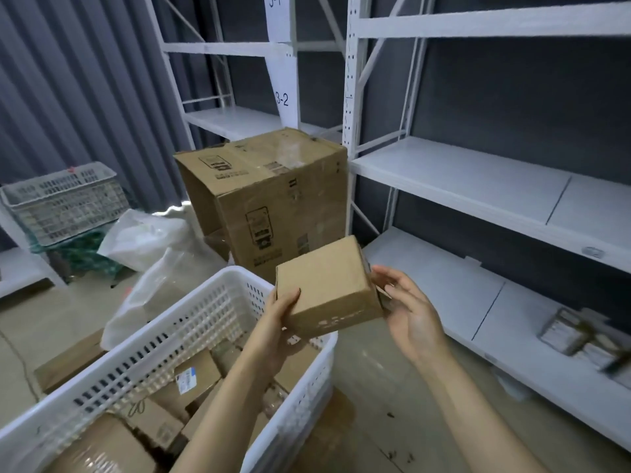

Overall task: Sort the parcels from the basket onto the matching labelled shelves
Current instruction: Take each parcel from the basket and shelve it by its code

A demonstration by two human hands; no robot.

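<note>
While the left hand [276,322] is holding the small parcel [327,288] at lower centre of the frame, above the right end of the white basket [191,322], its grip is clamping the parcel's lower left corner, thumb on top and fingers beneath. The right hand [409,319] is laying relaxed, uncurled fingers against the parcel's right end, its grip enclosing nothing. Only faint pale print is showing on the near face, too blurred to read, so the step in hand is probably locating the shelf code: turn the parcel with both ends supported until its label is facing up, then match it to the upright's markers, "3-1" [275,0] at top centre and "3-2" [282,99] below it. Black printing on the large carton [273,199] and a blue-and-white sticker [186,380] inside the basket are not legible.
</note>
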